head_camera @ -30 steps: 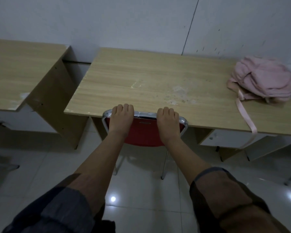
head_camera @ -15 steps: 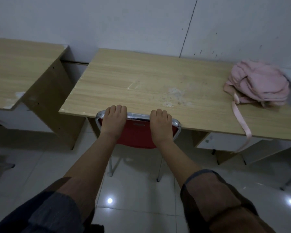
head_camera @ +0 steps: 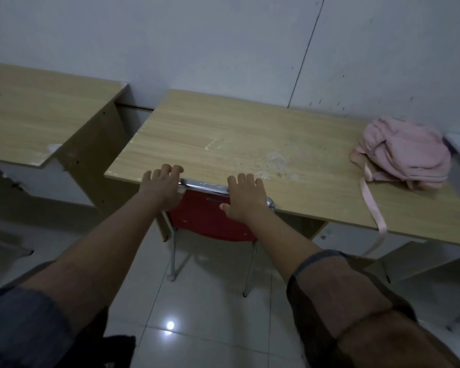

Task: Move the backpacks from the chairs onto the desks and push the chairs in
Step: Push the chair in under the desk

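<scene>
Resting on chair top rail: left hand point(head_camera: 161, 191) and right hand point(head_camera: 246, 199), fingers point(head_camera: 241, 179) spread, loosely extended, not wrapped round rail. Red chair point(head_camera: 210, 219) tucked under bench point(head_camera: 223, 144). Pink backpack point(head_camera: 406, 152) lies on bench right end, strap point(head_camera: 371, 205) hanging over front edge.
</scene>
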